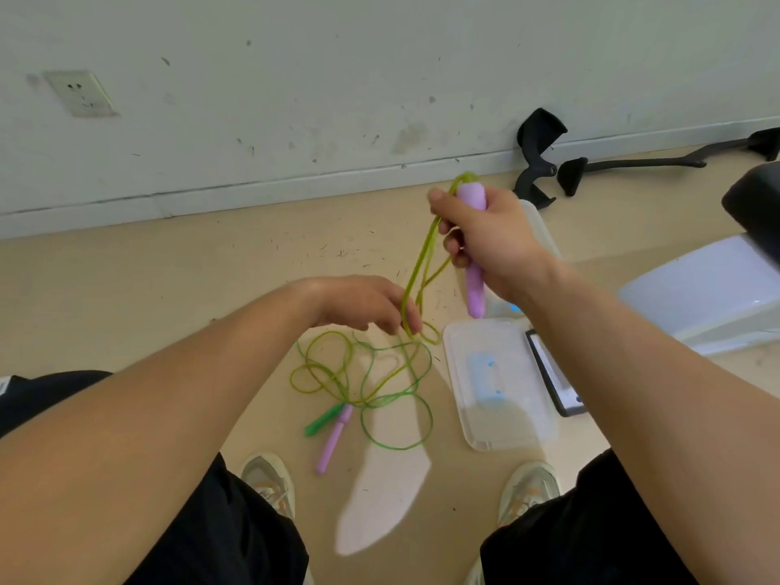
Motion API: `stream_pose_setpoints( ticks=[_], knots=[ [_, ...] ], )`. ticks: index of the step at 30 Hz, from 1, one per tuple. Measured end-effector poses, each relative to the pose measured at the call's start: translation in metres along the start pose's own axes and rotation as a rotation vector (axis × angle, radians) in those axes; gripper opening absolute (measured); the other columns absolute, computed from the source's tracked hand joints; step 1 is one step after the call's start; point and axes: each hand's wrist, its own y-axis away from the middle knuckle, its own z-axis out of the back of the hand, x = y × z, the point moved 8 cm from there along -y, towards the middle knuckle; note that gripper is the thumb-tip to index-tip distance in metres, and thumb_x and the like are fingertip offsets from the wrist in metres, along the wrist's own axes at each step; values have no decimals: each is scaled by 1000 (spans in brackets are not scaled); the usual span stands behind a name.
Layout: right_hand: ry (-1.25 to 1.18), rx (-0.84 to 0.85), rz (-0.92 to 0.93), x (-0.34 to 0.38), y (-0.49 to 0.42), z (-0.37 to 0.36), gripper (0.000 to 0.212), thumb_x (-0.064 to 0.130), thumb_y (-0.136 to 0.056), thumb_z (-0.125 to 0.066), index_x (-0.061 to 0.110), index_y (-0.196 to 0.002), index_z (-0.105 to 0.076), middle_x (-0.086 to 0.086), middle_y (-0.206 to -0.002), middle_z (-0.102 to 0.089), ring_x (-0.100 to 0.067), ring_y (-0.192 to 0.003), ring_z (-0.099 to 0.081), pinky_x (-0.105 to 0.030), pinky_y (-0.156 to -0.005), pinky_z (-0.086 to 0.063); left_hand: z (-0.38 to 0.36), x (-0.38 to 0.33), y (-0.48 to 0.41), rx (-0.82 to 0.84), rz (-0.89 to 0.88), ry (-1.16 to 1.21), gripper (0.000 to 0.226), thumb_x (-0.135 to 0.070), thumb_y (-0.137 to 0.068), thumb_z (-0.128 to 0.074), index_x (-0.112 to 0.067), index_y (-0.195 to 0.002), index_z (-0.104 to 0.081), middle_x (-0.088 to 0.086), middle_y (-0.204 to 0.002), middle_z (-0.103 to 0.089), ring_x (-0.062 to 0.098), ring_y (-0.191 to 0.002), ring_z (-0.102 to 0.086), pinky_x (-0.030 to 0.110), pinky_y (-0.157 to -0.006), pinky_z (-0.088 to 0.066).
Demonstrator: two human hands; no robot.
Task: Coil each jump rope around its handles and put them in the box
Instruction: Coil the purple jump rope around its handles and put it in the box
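1. Fingers (449, 247) of the right hand (494, 242) curl tight round the upright purple handle (475, 289); the left hand (358, 301) pinches the yellow-green rope (422, 255) below it.
2. Best bet, I'd say: keep tension and lay each turn snug beside the last.
3. Thin glossy cord sits in springy tangled loops on the floor, the smooth tapered twin handle (333, 441) among them, and the clear plastic box (538, 221) waits behind the right hand.

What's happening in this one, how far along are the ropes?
A seated person is coiling a yellow-green rope. The right hand grips a raised purple handle with rope looped over its top; the left hand holds the hanging strands. The rest lies tangled with a green rope, a green handle and a second purple handle. The lid lies off the clear box.
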Motion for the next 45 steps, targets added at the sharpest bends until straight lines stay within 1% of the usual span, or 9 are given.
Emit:
stream_pose_setpoints(
  ticks=[3,5,12,20,27,30,33,37,45],
  knots=[
    [-45,-111,13,1,-4,22,30,32,-95,-66,3,-94,-61,4,-64,-60,-12,-49,-48,-25,-44,-37,9,-4,-1,-126,-52,-80,18,-23,-99,-55,-19,-100,-73,-12,-97,-72,0,-87,-64,21,-79,-49],
    [-31,-105,-22,-6,-6,27,38,39,-95,-64,1,-98,-65,3,-67,-63,-13,-49,-45,-23,-43,-36,22,-10,1,-249,-77,144,24,-21,-104,-46,-11,-101,-68,-1,-95,-76,13,-89,-73,27,-80,-59],
    [-45,328,-376,-57,17,-15,41,51,-97,-49,13,-102,-64,3,-62,-43,-11,-46,-31,-25,-49,-20,70,-33,25,-587,-217,625,15,-19,-104,-51,-8,-104,-61,7,-88,-77,22,-75,-76,21,-59,-58],
    [384,280,-136,-41,22,-25,27,29,-90,-71,7,-78,-63,4,-58,-59,-18,-53,-46,-26,-44,-39,82,-19,32,-706,-211,854,29,-30,-104,-50,-4,-106,-62,11,-91,-76,20,-77,-76,22,-60,-57],
    [220,69,-18,-7,9,-13,31,23,-93,-67,10,-67,-55,9,-46,-53,-10,-41,-41,-21,-41,-35,34,-18,17,-353,-89,392,57,-58,-102,-30,-19,-86,-69,-1,-94,-76,22,-94,-71,35,-88,-43],
    [89,-11,1,-1,2,0,26,25,-93,-67,10,-75,-59,3,-57,-58,-12,-45,-43,-24,-42,-36,7,-8,8,-116,-77,-11,39,-48,-100,-48,-19,-95,-73,-7,-103,-73,13,-99,-65,28,-90,-45],
    [24,-158,14,0,-4,25,24,30,-93,-66,9,-84,-61,3,-65,-60,-11,-48,-45,-24,-43,-37,7,19,4,-115,51,-331,25,-27,-101,-48,-19,-95,-70,-8,-102,-71,13,-96,-64,27,-85,-48],
    [22,-164,-72,-16,-5,40,31,37,-94,-65,6,-97,-67,1,-70,-63,-12,-49,-44,-22,-42,-37,33,9,9,-349,26,69,28,-21,-106,-40,-10,-98,-63,6,-95,-75,23,-81,-73,31,-71,-58],
    [306,352,-230,-52,25,-24,7,12,-88,-67,6,-87,-67,2,-63,-56,-14,-50,-44,-24,-43,-35,59,-39,26,-551,-241,605,23,-22,-107,-42,-5,-104,-59,11,-87,-74,22,-72,-75,23,-58,-57]
  ],
)
